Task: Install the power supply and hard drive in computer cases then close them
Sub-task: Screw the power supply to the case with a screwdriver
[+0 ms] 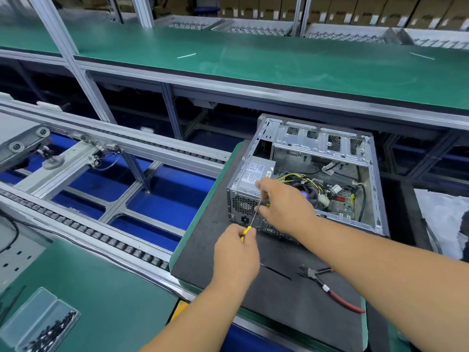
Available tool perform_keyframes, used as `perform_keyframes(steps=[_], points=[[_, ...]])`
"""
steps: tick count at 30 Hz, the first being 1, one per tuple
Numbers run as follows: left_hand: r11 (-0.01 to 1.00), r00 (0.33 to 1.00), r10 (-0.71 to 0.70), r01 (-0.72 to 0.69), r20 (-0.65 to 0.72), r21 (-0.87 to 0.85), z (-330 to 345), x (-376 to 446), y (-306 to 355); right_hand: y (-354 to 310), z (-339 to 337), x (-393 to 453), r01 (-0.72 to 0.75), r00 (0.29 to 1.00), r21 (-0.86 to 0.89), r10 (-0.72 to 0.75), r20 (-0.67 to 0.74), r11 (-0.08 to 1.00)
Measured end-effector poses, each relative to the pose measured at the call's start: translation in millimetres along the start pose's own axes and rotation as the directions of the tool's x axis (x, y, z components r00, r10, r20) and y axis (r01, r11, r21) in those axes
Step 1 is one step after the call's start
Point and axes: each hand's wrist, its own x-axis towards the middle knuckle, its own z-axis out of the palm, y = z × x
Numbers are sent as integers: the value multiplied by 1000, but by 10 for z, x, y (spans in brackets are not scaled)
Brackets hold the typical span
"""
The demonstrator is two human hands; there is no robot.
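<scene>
Lighting: bright, even, from overhead; cool white cast. Glare: pale sheen streaked the long green-matted upper desk (253, 62). Shadows: soft and short beneath the open grey metal computer case (317, 179) on the black foam mat (203, 255); recess under the desk lay dark. Distortion: wide-angle bowing, aluminium frame posts (63, 52) leaned at the edges. Focus: centre sharp; stacked brown cartons (355, 11) and corners soft, smeared.

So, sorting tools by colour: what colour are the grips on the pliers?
Red, on the pliers lying on the black mat, head view.
</scene>
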Motion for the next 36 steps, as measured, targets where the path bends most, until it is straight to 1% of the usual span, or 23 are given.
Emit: perform_keyframes(steps=[2, 3, 4, 5, 6, 8, 9, 12, 14, 15, 17, 18, 19, 21, 23, 24, 26, 27, 29, 32, 34, 35, 36], points=[[899, 934, -289, 340, 208, -276, -4, 73, 10, -8, -34, -18, 12, 1000, -13, -11, 29, 1000], [685, 811, -401, 574, 425, -448, -38, 95, 74, -28, -49, -45, 14, 1000, -10, -14, 26, 1000], [443, 671, -400, 738, 624, -510, -86, 96, 126, -53, -50, -99, 20, 999, 13, -20, -27, 1000], [276, 594, -349, 804, 725, -526, -116, 107, 154, -84, -34, -177, 30, 990, 46, -23, -136, 999], [236, 578, -304, 816, 758, -527, -132, 126, 158, -116, 8, -283, 40, 961, 88, -14, -278, 995], [340, 621, -289, 778, 728, -529, -141, 152, 143, -198, 175, -559, -7, 887, 232, 113, -448, 973], [418, 656, -306, 744, 690, -521, -133, 156, 127, -254, 267, -687, -83, 874, 369, 245, -419, 926], [565, 743, -327, 649, 584, -509, -106, 169, 88, -421, 417, -717, -426, 776, 760, 631, 28, 491], [613, 773, -319, 609, 548, -503, -96, 177, 81, -461, 422, -564, -550, 721, 791, 631, 288, 268], [696, 814, -312, 547, 489, -466, -97, 175, 83, -467, 411, -478, -556, 722, 805, 598, 347, 205], [934, 928, -244, 303, 281, -188, -99, 183, 75, -477, 393, -330, -540, 726, 837, 553, 409, 89], [986, 969, -163, 167, 186, -8, -97, 176, 70, -477, 396, -287, -540, 719, 841, 541, 436, 40], [991, 988, -83, 68, 132, 117, -85, 175, 58, -478, 397, -266, -549, 710, 836, 532, 461, 8], [986, 993, -23, 4, 112, 169, -68, 164, 39, -471, 404, -250, -568, 693, 823, 526, 494, -24], [993, 977, -121, 121, 175, 7, -70, 177, 11, -453, 399, -252, -576, 691, 817, 527, 496, -14], [949, 948, -222, 264, 227, -174, -88, 199, 0, -452, 391, -252, -580, 692, 814, 527, 493, -1], [670, 831, -396, 552, 390, -497, -155, 195, 12, -465, 388, -237, -585, 691, 811, 532, 490, 13], [541, 778, -437, 629, 452, -558, -201, 179, -7, -478, 389, -228, -591, 687, 807, 535, 492, 17], [437, 715, -442, 699, 542, -566, -307, 145, -86, -501, 394, -207, -597, 680, 802, 540, 495, 16], [380, 583, -304, 799, 754, -465, -414, 38, -178, -511, 403, -196, -585, 681, 811, 552, 482, 15], [247, 520, -267, 851, 811, -464, -428, -17, -108, -512, 404, -199, -579, 681, 815, 556, 476, 10], [280, 551, -290, 830, 782, -481, -408, -37, -79, -511, 406, -204, -576, 681, 817, 556, 477, 4], [466, 650, -336, 743, 681, -479, -383, -52, -76, -510, 407, -210, -573, 681, 819, 552, 481, -7]])
